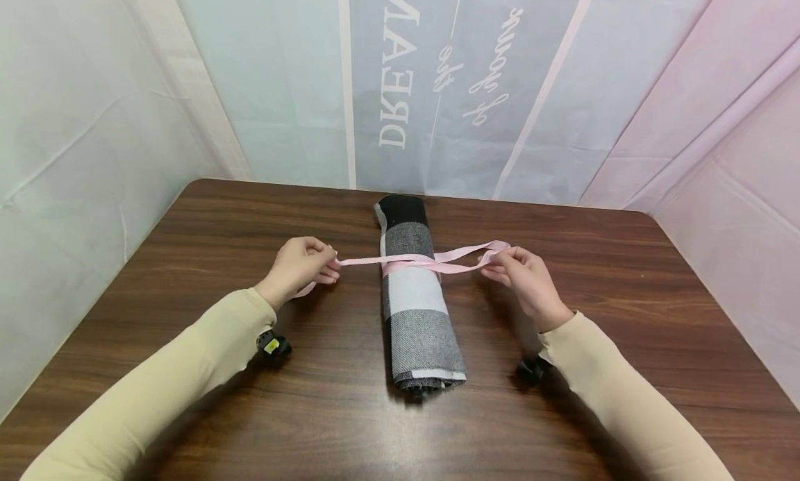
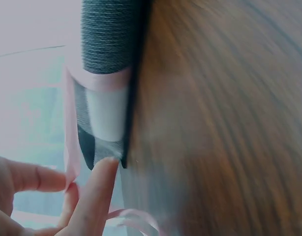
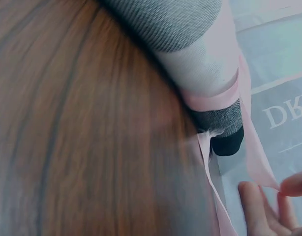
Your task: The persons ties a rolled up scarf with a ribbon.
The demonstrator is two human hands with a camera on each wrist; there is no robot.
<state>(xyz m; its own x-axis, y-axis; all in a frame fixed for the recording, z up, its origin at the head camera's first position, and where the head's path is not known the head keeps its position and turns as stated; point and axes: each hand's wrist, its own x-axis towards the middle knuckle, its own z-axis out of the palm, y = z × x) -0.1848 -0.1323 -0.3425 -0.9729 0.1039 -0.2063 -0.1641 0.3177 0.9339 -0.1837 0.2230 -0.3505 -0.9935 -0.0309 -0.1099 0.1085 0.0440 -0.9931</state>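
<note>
A rolled cloth (image 1: 417, 332), checked in black, grey and white, lies lengthwise on the table, with a pink ribbon (image 1: 406, 265) around its middle. To the left of the roll, my left hand (image 1: 303, 267) pinches one ribbon end drawn taut; a short tail hangs below the fingers. My right hand (image 1: 525, 280) pinches the ribbon on the other side, where two strands run out from the roll. In the right wrist view a frayed strand of ribbon (image 3: 207, 157) hangs beside the pinched one. The ribbon's crossing on the roll is too small to make out in detail.
The brown wooden table (image 1: 187, 398) ends at a rounded far edge. Behind it hangs a pale cloth backdrop (image 1: 287, 85) with printed lettering, and light curtains (image 1: 75, 155) flank both sides. Black wrist cameras (image 1: 273, 345) sit under the sleeves.
</note>
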